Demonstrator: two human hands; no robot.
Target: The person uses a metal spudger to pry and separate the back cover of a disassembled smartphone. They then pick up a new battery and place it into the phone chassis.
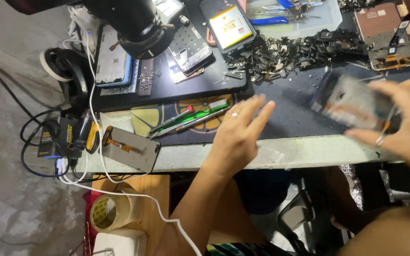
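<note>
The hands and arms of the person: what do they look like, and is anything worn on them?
Both arms are bare, with no sleeves, gloves or watch in view. The left hand wears a thin pale ring on one finger. The right hand is motion-blurred; a thin ring shows on one finger near its lower edge. No markings are visible.
</note>
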